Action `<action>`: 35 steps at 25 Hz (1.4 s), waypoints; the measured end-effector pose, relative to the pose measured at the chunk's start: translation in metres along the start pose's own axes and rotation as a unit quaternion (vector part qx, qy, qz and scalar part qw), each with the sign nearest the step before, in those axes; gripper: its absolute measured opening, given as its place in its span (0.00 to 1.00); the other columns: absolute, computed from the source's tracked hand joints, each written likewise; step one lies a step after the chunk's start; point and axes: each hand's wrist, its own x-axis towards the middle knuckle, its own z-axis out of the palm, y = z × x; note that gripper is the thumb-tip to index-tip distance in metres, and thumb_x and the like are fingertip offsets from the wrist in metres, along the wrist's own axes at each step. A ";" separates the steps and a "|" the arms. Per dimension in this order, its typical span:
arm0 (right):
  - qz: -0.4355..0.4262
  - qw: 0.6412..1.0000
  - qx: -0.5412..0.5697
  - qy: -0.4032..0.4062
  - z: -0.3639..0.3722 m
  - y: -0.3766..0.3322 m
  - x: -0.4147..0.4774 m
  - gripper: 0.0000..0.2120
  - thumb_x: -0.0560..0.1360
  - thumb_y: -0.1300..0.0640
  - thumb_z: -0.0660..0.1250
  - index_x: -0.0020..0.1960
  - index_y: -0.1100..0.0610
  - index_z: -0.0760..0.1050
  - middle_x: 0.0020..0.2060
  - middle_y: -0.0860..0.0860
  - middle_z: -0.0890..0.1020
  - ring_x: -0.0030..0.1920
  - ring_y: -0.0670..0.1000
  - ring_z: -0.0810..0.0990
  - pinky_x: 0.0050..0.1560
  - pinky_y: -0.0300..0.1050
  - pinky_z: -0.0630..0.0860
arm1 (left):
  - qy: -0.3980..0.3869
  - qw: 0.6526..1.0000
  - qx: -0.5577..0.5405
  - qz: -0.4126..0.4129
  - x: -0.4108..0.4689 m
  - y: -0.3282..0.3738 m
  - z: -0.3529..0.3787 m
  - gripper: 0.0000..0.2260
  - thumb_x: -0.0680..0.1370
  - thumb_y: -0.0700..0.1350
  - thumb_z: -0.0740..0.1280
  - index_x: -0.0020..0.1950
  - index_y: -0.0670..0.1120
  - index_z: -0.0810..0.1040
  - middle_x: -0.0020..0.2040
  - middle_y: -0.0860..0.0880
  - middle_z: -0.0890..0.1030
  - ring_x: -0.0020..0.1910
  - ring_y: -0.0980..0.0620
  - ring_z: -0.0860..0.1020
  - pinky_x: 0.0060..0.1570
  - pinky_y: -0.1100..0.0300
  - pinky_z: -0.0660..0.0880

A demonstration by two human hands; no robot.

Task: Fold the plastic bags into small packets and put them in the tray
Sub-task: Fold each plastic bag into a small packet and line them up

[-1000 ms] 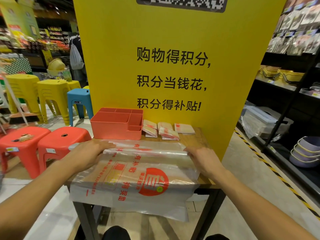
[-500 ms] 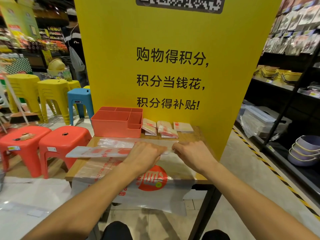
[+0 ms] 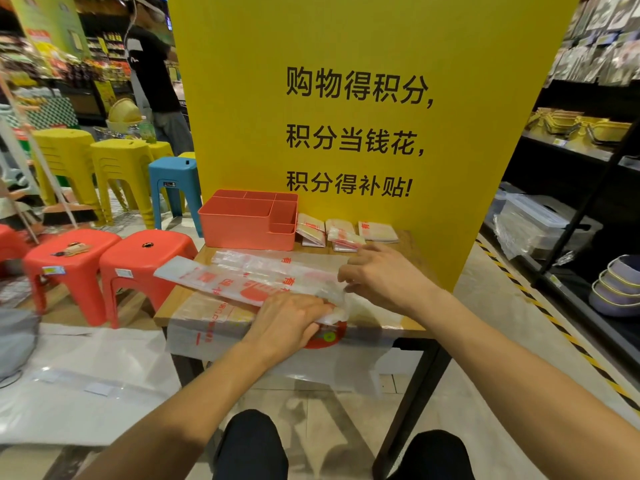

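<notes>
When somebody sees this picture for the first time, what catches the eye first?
First the tall yellow sign board with black Chinese characters, standing behind the small wooden table. In the middle, the left hand grips a long folded strip of clear plastic bag with red print, the right hand at its end. A coral plastic compartment tray sits at the table's back, flat folded bag packets to its right.

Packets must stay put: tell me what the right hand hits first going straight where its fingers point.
The right hand points left, so it first meets the folded plastic bag it pinches; the tray looks farther back, though depth is unclear.
</notes>
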 end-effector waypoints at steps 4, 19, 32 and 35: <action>0.010 0.996 0.024 -0.087 0.006 -0.028 0.026 0.07 0.77 0.49 0.72 0.52 0.50 0.80 0.46 0.49 0.83 0.50 0.57 0.82 0.49 0.55 0.79 | 0.049 0.995 -0.068 -0.052 -0.023 0.011 0.013 0.16 0.71 0.42 0.75 0.57 0.49 0.76 0.55 0.51 0.77 0.47 0.49 0.78 0.40 0.51 0.78; 0.184 0.873 0.450 0.025 0.057 -0.032 0.009 0.15 0.76 0.66 0.71 0.58 0.51 0.81 0.48 0.43 0.84 0.50 0.41 0.81 0.55 0.39 0.80 | 0.137 0.987 0.064 -0.055 -0.036 0.022 0.019 0.11 0.70 0.40 0.76 0.51 0.47 0.84 0.56 0.44 0.79 0.49 0.43 0.76 0.45 0.51 0.70; 0.151 0.837 0.521 0.072 0.074 -0.070 0.035 0.14 0.74 0.68 0.73 0.52 0.51 0.82 0.47 0.42 0.84 0.48 0.43 0.82 0.54 0.48 0.82 | 0.099 0.988 0.077 -0.091 -0.066 0.032 0.002 0.10 0.75 0.43 0.74 0.56 0.47 0.84 0.55 0.48 0.80 0.51 0.48 0.77 0.47 0.55 0.75; 0.170 0.845 0.496 0.106 0.071 -0.063 0.024 0.17 0.76 0.70 0.69 0.54 0.50 0.83 0.51 0.42 0.85 0.54 0.42 0.82 0.58 0.45 0.80 | 0.122 0.985 0.044 -0.117 -0.072 0.021 0.002 0.09 0.78 0.47 0.68 0.54 0.46 0.85 0.52 0.50 0.81 0.50 0.51 0.77 0.47 0.58 0.76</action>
